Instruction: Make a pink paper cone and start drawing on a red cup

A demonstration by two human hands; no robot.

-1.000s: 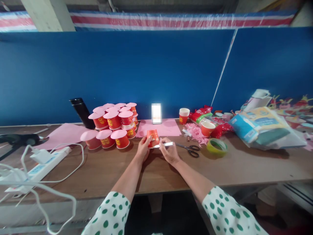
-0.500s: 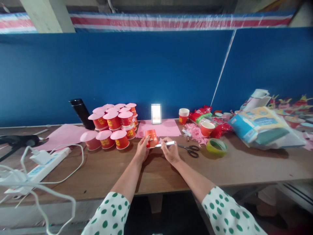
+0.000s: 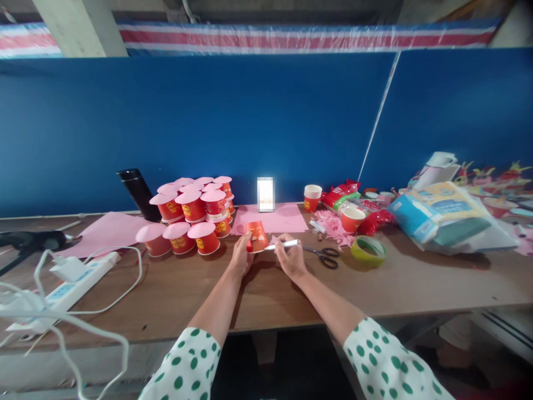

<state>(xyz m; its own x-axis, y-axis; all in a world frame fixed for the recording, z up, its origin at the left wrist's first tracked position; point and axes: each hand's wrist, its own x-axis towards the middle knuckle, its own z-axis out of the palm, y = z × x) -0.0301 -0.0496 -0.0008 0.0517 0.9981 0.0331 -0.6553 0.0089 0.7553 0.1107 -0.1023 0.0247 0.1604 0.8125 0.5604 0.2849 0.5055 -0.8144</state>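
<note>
My left hand (image 3: 241, 255) is closed around a red paper cup (image 3: 256, 235), held upside down and tilted above the table's middle. A white marker pen (image 3: 287, 244) is gripped in my right hand (image 3: 291, 260), its tip close to the cup's rim; whether it touches I cannot tell. A small pink scrap shows by the pen tip. Behind the cup lie pink paper sheets (image 3: 287, 218). To the left stand several stacked red cups (image 3: 204, 239) topped with pink paper cones.
Black-handled scissors (image 3: 328, 256) and a yellow-green tape roll (image 3: 368, 251) lie to the right, near pink shreds (image 3: 333, 225) and an upright cup (image 3: 353, 219). A stack of cups (image 3: 312, 198) stands behind. At left are a power strip (image 3: 70, 286) with cables and a black bottle (image 3: 141, 194).
The red cup has turned and tilted slightly to the left in my left hand. My right hand with the marker stays nearly in place.
</note>
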